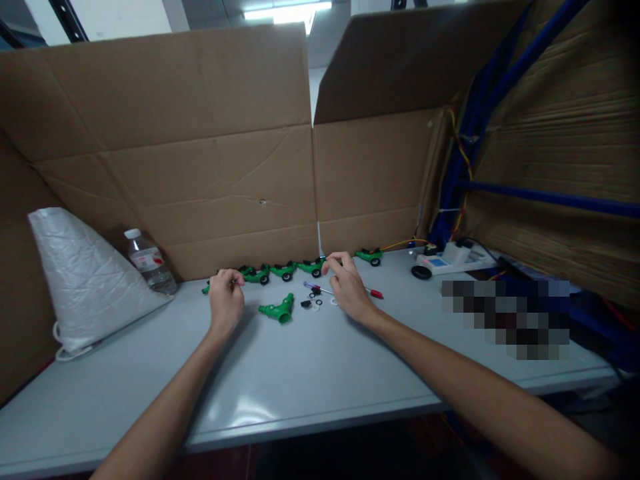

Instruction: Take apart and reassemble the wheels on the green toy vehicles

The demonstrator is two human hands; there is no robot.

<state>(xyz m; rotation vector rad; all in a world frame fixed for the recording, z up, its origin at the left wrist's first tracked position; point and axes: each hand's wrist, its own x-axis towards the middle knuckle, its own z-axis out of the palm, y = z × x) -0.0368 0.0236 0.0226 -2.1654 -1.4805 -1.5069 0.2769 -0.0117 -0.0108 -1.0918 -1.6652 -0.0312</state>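
While the left hand (226,301) curls, its grip impossible to tell, and the right hand (347,285) bends with fingers spread, the green part (277,310) lies between them on the table (305,373), branched, plain-coloured, hollow at one end.

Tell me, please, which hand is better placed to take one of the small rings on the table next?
Probably the right hand: it is close beside the small rings, while the wheel-less green part lies between them and the left hand.
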